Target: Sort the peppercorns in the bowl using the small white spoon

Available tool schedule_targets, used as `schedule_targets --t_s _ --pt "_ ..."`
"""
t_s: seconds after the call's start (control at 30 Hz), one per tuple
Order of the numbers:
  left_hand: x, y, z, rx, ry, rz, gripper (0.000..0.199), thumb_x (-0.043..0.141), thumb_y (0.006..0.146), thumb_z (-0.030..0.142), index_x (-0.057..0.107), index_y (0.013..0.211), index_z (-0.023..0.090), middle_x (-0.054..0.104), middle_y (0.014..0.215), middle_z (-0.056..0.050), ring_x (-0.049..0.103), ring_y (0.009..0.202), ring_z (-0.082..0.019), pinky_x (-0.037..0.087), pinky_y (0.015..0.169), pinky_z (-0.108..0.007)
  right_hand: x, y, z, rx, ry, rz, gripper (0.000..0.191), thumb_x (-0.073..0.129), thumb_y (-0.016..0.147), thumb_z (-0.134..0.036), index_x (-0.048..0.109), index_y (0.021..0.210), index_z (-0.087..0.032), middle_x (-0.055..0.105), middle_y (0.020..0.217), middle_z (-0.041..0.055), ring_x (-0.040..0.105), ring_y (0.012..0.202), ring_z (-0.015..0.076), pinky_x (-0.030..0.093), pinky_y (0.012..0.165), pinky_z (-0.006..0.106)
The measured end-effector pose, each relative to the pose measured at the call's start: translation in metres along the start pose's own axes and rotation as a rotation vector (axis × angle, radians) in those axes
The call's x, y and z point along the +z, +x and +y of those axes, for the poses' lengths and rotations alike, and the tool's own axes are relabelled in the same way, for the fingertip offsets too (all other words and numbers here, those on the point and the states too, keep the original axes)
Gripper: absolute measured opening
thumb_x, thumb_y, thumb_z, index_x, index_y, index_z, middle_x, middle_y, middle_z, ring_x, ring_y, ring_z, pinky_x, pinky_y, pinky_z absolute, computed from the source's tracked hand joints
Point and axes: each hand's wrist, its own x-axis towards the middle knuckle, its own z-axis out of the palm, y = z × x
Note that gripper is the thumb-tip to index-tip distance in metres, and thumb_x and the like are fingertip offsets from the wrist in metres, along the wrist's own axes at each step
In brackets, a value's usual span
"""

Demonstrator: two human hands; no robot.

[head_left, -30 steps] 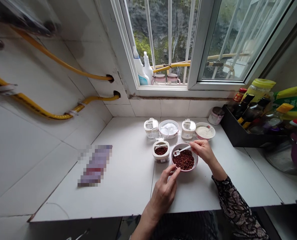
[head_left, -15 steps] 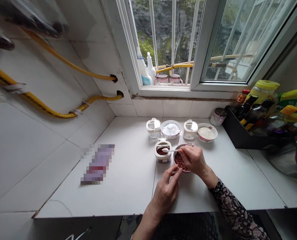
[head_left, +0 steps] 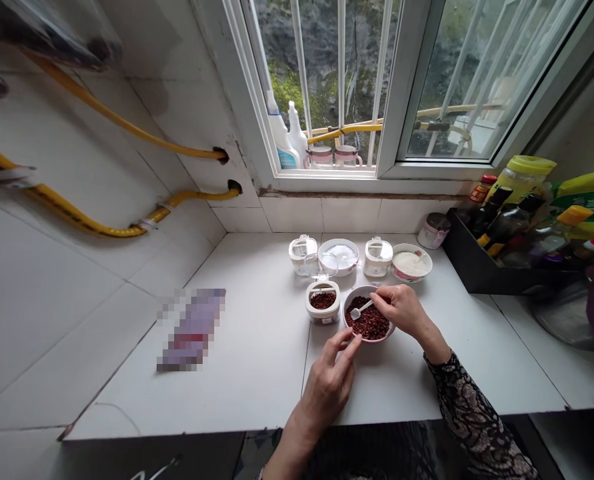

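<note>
A small white spoon [head_left: 361,310] is pinched in my right hand [head_left: 401,310], its scoop over the dark reddish-brown grains, which look like peppercorns [head_left: 371,327]. They fill much of a pink-rimmed bowl [head_left: 349,293]. With its fingertips, my left hand [head_left: 329,383] grips the bowl's near left rim. Left of the bowl stands a seasoning jar [head_left: 323,317] with its clear lid raised and similar dark grains inside. Behind are two more lidded jars, one at the left [head_left: 303,257] and one at the right [head_left: 377,259].
A bowl of white grains [head_left: 337,259] and a flowered bowl of cream-coloured powder [head_left: 411,263] stand at the back. A black bin of bottles [head_left: 497,273] is at the right, beside a pink jar [head_left: 433,232]. A blurred purple packet [head_left: 193,330] lies at the left.
My right hand has moved the spoon from above the open jar rightward to the grains in the bowl. My left hand stays at the bowl's rim.
</note>
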Motion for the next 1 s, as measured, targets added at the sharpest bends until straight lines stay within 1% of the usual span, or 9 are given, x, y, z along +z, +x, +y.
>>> schedule_targets --t_s 0.2,0.33,0.47,0.6,0.73,0.9,1.0 --pt "-0.0006 0.0009 -0.0001 0.012 -0.008 0.012 0.059 0.042 0.096 0.001 0.044 0.151 0.023 0.059 0.131 -0.016 0.066 0.117 -0.022 0.063 0.092 -0.033 0.0027 -0.0012 0.0004 0.032 -0.013 -0.002 0.047 0.055 0.09 -0.038 0.049 0.046 -0.021 0.051 0.044 0.0003 0.034 0.046 0.0119 0.022 0.051 0.03" --pt "-0.001 0.0011 0.0002 0.012 -0.013 0.007 0.059 0.043 0.095 -0.001 0.045 0.149 0.022 0.058 0.131 -0.016 0.066 0.117 -0.021 0.063 0.093 -0.033 0.0022 -0.0009 0.0014 0.068 0.026 -0.017 0.046 0.054 0.089 -0.04 0.049 0.047 -0.021 0.053 0.045 0.0004 0.038 0.047 0.012 0.024 0.053 0.029" --pt "-0.0006 0.0009 0.0001 0.014 -0.006 0.005 0.059 0.044 0.095 -0.001 0.045 0.149 0.022 0.057 0.131 -0.016 0.066 0.116 -0.021 0.063 0.093 -0.032 -0.0013 0.0003 0.0027 0.107 0.103 -0.048 0.045 0.05 0.088 -0.042 0.049 0.049 -0.02 0.048 0.046 -0.0008 0.039 0.049 0.0122 0.026 0.052 0.027" --pt "-0.0002 0.0007 -0.0001 0.017 0.0 0.019 0.059 0.044 0.094 0.0 0.046 0.149 0.022 0.058 0.131 -0.016 0.066 0.117 -0.021 0.062 0.093 -0.031 -0.0045 0.0018 0.0036 0.154 0.178 -0.067 0.044 0.05 0.085 -0.044 0.047 0.048 -0.02 0.041 0.046 -0.0026 0.036 0.049 0.0114 0.026 0.05 0.026" --pt "-0.0002 0.001 -0.0001 0.016 0.002 0.022 0.058 0.044 0.095 0.001 0.046 0.15 0.022 0.059 0.131 -0.015 0.067 0.115 -0.021 0.062 0.092 -0.031 -0.005 0.0024 0.0047 0.207 0.25 -0.066 0.043 0.051 0.084 -0.046 0.052 0.05 -0.019 0.041 0.047 -0.0028 0.037 0.049 0.0111 0.027 0.049 0.026" --pt "0.0012 0.0008 -0.0003 0.019 0.003 0.034 0.056 0.044 0.095 0.0 0.049 0.147 0.021 0.059 0.13 -0.015 0.067 0.114 -0.02 0.063 0.092 -0.031 -0.0046 0.0031 0.0076 0.248 0.331 -0.044 0.046 0.056 0.081 -0.049 0.043 0.047 -0.02 0.038 0.047 -0.0033 0.033 0.049 0.0101 0.024 0.047 0.025" --pt "0.0019 0.0007 -0.0005 0.017 0.002 0.037 0.055 0.044 0.094 0.0 0.05 0.145 0.02 0.059 0.13 -0.016 0.067 0.113 -0.019 0.063 0.092 -0.03 -0.0057 0.005 0.0081 0.255 0.392 -0.033 0.049 0.056 0.082 -0.054 0.043 0.047 -0.021 0.037 0.046 -0.0037 0.03 0.047 0.0094 0.023 0.045 0.025"
